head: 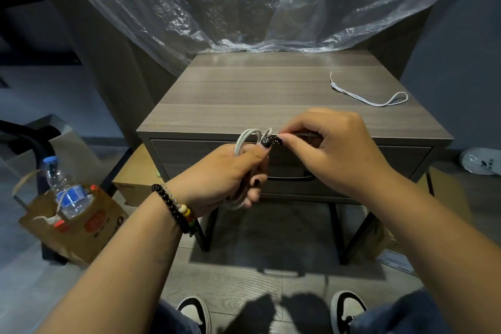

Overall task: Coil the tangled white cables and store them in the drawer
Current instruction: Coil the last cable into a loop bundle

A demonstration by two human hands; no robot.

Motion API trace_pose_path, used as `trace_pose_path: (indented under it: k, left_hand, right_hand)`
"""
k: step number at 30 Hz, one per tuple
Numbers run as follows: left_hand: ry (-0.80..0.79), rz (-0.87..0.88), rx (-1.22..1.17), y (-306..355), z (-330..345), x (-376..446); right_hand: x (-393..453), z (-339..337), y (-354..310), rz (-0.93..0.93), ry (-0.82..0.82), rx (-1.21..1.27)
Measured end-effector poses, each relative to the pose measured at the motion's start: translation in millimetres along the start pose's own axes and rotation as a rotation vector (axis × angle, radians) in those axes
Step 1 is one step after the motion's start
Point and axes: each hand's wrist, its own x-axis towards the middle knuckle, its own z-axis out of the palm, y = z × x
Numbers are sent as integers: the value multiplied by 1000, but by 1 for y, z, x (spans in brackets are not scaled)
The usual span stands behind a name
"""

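Left hand (230, 171) grips a bundle of looped white cable (248, 136): fingers curled round it, loops sticking up above the thumb, the lower end showing under the fingers. Beaded bracelet (176, 209) on that wrist. Right hand (328, 149) is just beside the left, to its right, pinching at the top of the bundle with thumb and fingertips; whether it holds a cable end or only touches it, can't tell, dark nails cover the spot. Both hands are in front of the grey wood-grain nightstand (271, 95), level with its front edge. Drawer (379, 160) behind the hands is closed, its dark handle (292, 178) just below and between them. Second thin white cord (374, 95), uncoiled with a loop at one end, lies on the top, beyond and right of the right hand, well apart. Crinkled clear plastic sheet (217, 3) hangs behind the stand. Far left of the left hand, on the floor: brown paper bag (78, 228) holding a clear water bottle (67, 192) with a blue label.
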Motion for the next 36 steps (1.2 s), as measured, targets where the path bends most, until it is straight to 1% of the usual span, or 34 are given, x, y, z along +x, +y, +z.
trace_pose_path:
  k: [2,4,7,9,13,17,23,29,33,36]
  left_hand:
    - [-34,-45,-19,0,1,-1]
    - [-59,-52,30,-1,0,-2]
    - [-43,-35,44,1,-4,-3]
    - [-40,-37,21,2,-5,-4]
    - [-57,-34,13,4,-6,-4]
    - [-61,-24,40,5,-7,-5]
    - [-94,-20,74,1,-6,-4]
    - [-127,-30,64,-2,-9,-3]
    - [-82,-24,59,-3,-5,-2]
    - [18,28,71,-2,-2,0]
  right_hand:
    - [0,1,-1,1,-19,-1]
    - [1,-1,-1,3,-66,38]
    - [2,-3,-3,-24,-153,118]
    - [0,0,-7,-30,-177,111]
    - [-2,5,-11,94,-120,169]
    - [-2,8,-9,48,-100,97]
    - [0,13,-7,124,-50,259]
    - [1,11,-9,138,-72,300]
    - [2,7,-7,170,-142,346]
    - [2,1,-5,198,-158,350]
